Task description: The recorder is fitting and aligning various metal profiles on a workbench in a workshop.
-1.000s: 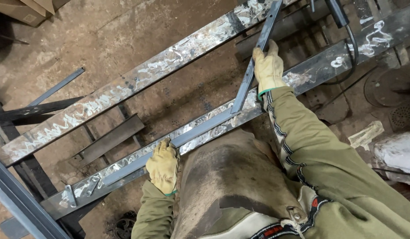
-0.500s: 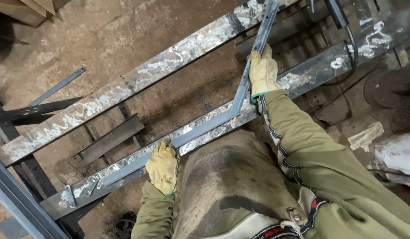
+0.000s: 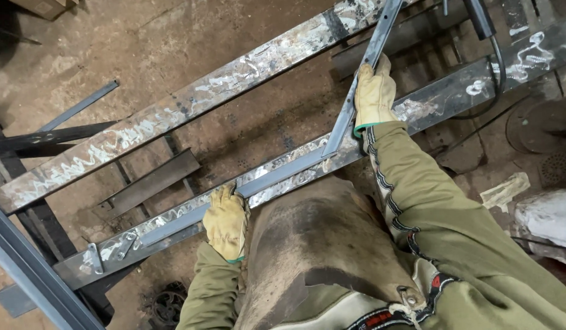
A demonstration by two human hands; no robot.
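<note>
Far from you, a long steel beam streaked with white weld spatter [image 3: 191,101] runs diagonally over the dirty brown concrete floor [image 3: 142,43]. A short dark flat steel bar [image 3: 151,182] lies below it on the frame. At the left you see a thin grey steel strip [image 3: 81,105]. A black cable [image 3: 494,67] loops at the far right, near a crumpled white rag [image 3: 506,190].

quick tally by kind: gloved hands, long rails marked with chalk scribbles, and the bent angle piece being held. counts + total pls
Gloved hands: 2, the left hand and the right hand
Long chalk-scribbled rails: 2, the far rail and the near rail
Bent angle piece: 1, both hands on it
Total: 5
</note>
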